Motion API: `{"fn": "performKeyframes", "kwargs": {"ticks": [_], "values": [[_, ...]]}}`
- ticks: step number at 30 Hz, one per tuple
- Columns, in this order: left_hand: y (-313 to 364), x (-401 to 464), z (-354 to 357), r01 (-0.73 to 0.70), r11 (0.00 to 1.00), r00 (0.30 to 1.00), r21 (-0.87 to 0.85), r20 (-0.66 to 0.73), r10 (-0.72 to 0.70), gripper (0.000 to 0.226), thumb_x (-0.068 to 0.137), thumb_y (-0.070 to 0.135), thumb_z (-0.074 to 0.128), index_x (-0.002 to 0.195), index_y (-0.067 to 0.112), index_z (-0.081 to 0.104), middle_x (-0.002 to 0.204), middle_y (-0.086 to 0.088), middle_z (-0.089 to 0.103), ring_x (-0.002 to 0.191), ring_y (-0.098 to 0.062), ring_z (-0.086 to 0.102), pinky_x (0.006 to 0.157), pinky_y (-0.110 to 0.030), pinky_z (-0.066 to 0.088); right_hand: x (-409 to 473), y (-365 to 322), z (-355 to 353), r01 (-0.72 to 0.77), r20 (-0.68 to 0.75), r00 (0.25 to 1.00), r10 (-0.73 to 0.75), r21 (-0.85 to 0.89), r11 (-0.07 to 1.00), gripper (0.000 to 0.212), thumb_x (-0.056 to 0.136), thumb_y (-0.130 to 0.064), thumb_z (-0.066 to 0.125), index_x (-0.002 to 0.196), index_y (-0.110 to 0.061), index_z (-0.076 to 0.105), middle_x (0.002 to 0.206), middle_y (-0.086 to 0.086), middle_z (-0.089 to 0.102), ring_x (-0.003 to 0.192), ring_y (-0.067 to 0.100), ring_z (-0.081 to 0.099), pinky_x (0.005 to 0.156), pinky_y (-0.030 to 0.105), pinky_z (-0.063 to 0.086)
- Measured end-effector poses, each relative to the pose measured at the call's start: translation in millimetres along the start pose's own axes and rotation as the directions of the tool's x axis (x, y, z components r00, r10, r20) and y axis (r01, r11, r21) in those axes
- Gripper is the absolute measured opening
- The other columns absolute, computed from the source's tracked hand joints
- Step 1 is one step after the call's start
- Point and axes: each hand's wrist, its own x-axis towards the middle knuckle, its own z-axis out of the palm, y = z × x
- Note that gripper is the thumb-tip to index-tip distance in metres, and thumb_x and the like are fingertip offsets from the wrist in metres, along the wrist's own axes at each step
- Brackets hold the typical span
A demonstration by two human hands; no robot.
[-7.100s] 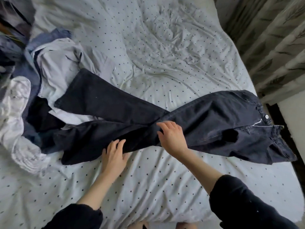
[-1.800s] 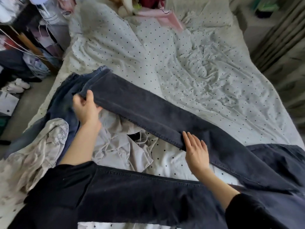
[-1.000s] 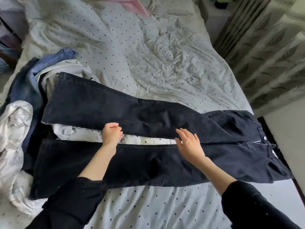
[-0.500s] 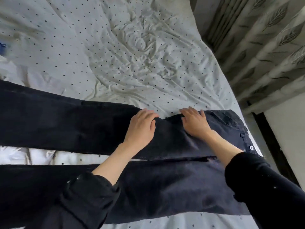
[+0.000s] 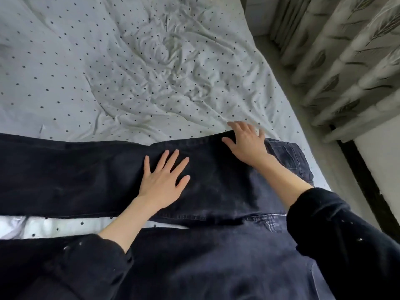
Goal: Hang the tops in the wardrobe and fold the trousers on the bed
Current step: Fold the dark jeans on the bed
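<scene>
A pair of dark denim trousers (image 5: 75, 174) lies spread across the bed, waist to the right, both legs running off to the left with a strip of sheet between them. My left hand (image 5: 163, 180) presses flat with spread fingers on the upper thigh of the far leg. My right hand (image 5: 246, 144) lies with straight fingers on the far edge of the seat, near a back pocket (image 5: 287, 156). The near leg (image 5: 205, 260) fills the bottom of the view, partly behind my dark sleeves.
The white sheet with small dark dots (image 5: 140, 72) is rumpled beyond the trousers. The bed's right edge (image 5: 303, 135) drops to a narrow gap beside patterned curtains (image 5: 350, 50). A crumpled white garment (image 5: 13, 226) shows at the left between the legs.
My left hand has opened out flat on the far leg. My right hand has slid farther away, to the far edge of the seat. The view has moved closer.
</scene>
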Motion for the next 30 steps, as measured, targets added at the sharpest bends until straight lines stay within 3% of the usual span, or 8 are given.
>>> {"fn": "performKeyframes", "kwargs": {"ticks": [5,10,13,16,22,24,26,30], "values": [[4.0,-1.2,2.4,0.081,0.997,0.994,0.009,-0.074,-0.08,0.061,0.093,0.059,0.015,0.148,0.039,-0.002,0.158,-0.001,-0.011,0.144,-0.025,-0.017,0.112,-0.057,0.002,-50.8,20.8,15.5,0.046,-0.005,0.999,-0.047,-0.051,0.998,0.056,0.097,-0.046,0.038,0.147,-0.024,0.025,0.158,0.0,0.013,0.146,0.021,0.006,0.112,0.06,0.004],[-14.1,6.9,-19.1,0.111,0.994,0.976,0.021,-0.19,-0.105,0.057,0.096,0.05,0.017,0.149,0.03,0.016,0.153,-0.002,0.024,0.144,-0.023,0.008,0.108,-0.054,0.008,-25.2,10.5,-0.3,0.046,-0.054,0.997,-0.05,-0.062,0.997,0.056,0.099,-0.042,0.034,0.148,-0.018,0.021,0.155,-0.001,0.022,0.146,0.022,0.007,0.112,0.059,0.003],[-26.2,14.1,-24.3,0.046,0.999,0.996,-0.026,-0.079,-0.048,0.054,0.098,0.047,0.015,0.149,0.03,0.019,0.154,-0.001,0.021,0.142,-0.021,0.012,0.114,-0.051,0.009,-13.8,4.6,5.1,-0.004,0.018,1.0,0.005,-0.073,0.997,0.056,0.098,-0.046,0.033,0.146,-0.017,0.025,0.148,0.003,0.034,0.143,0.025,0.019,0.111,0.06,0.004],[-29.0,7.3,-10.8,-0.005,0.999,1.0,0.039,-0.011,0.006,0.054,0.097,0.052,0.013,0.149,0.037,0.013,0.159,0.0,0.005,0.144,-0.025,0.002,0.116,-0.048,0.007,-2.3,4.0,7.5,-0.099,0.062,0.993,0.105,-0.09,0.991,0.051,0.095,-0.049,0.039,0.129,-0.011,0.047,0.132,0.008,0.048,0.128,0.029,0.038,0.11,0.057,0.015],[-32.7,2.4,-6.0,-0.02,0.996,0.964,0.086,-0.264,0.042,0.055,0.095,0.052,0.023,0.146,0.032,0.03,0.154,-0.001,0.027,0.132,-0.036,0.033,0.101,-0.055,0.024,2.4,14.3,1.7,-0.112,-0.35,0.935,0.054,-0.149,0.982,0.043,0.084,-0.05,0.059,0.099,-0.009,0.058,0.104,0.008,0.063,0.111,0.028,0.047,0.099,0.043,0.021],[-40.3,2.7,0.7,0.013,0.997,0.975,0.077,-0.224,0.005,0.06,0.094,0.057,0.015,0.149,0.033,0.017,0.157,0.001,0.019,0.139,-0.036,0.023,0.105,-0.063,0.015,-0.3,14.3,6.1,-0.209,-0.349,0.924,0.156,-0.118,0.971,0.047,0.084,-0.052,0.059,0.103,-0.009,0.057,0.109,0.008,0.06,0.115,0.029,0.044,0.101,0.045,0.019],[-49.3,8.5,11.8,0.069,0.996,0.991,0.051,-0.122,-0.062,0.065,0.089,0.063,-0.001,0.148,0.037,-0.008,0.159,0.006,-0.005,0.145,-0.03,0.0,0.109,-0.065,0.002,-3.4,12.4,15.0,-0.269,-0.256,0.936,0.244,-0.067,0.961,0.052,0.088,-0.052,0.053,0.119,-0.011,0.05,0.125,0.008,0.051,0.123,0.029,0.038,0.107,0.051,0.018],[-46.9,21.1,12.0,0.1,0.995,0.994,0.005,0.051,-0.1,0.063,0.088,0.065,-0.001,0.145,0.042,-0.014,0.156,0.008,-0.021,0.143,-0.031,-0.018,0.105,-0.068,-0.008,-28.0,17.9,27.0,-0.286,-0.07,0.953,0.295,0.112,0.952,0.062,0.097,-0.052,0.03,0.15,-0.024,0.014,0.157,0.0,0.016,0.144,0.024,0.015,0.113,0.058,0.005]]}}
